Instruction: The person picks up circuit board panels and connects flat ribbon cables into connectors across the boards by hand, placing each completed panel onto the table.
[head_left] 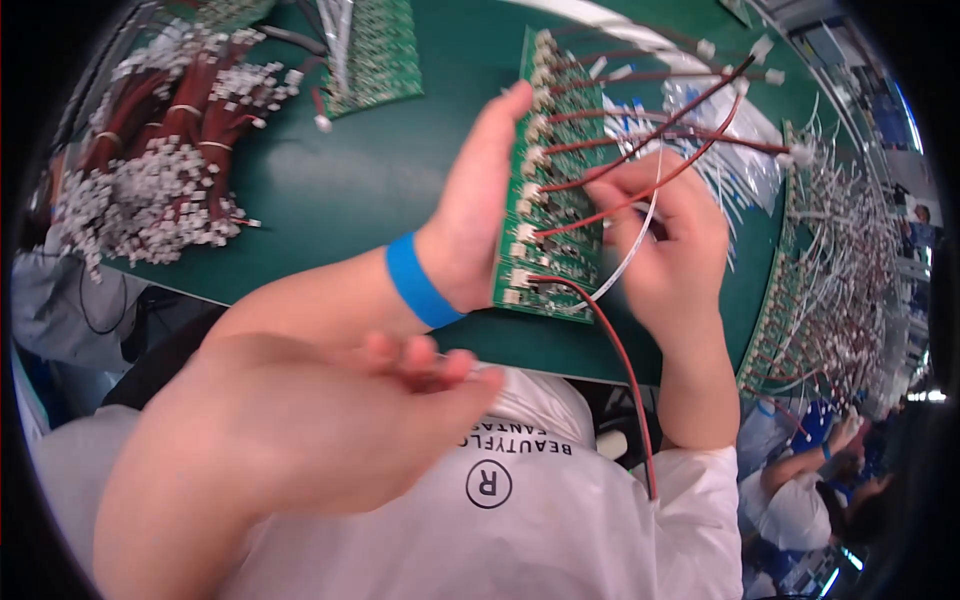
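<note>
A long green circuit board (580,242) stands tilted in front of me, white connectors along its left side. Several dark red cables (668,180) run from those connectors to white plugs on the right. One red-and-black cable (624,355) droops from the lower end over my shirt. My left hand (468,205), with a blue wristband, grips the board's left edge, thumb extended upward. At the opposite edge is my right hand (672,225), fingers curled together. What those fingertips hold is hidden. A thin white wire (640,240) passes in front of them.
Bundled red cables (185,125) with white plugs lie at the left. Another board (385,55) sits at the back. A clear bag (745,135) and white wires lie right, near wired boards (775,310). A blurred extra hand (330,420), owner unclear, crosses lower left. A co-worker (795,510) sits lower right.
</note>
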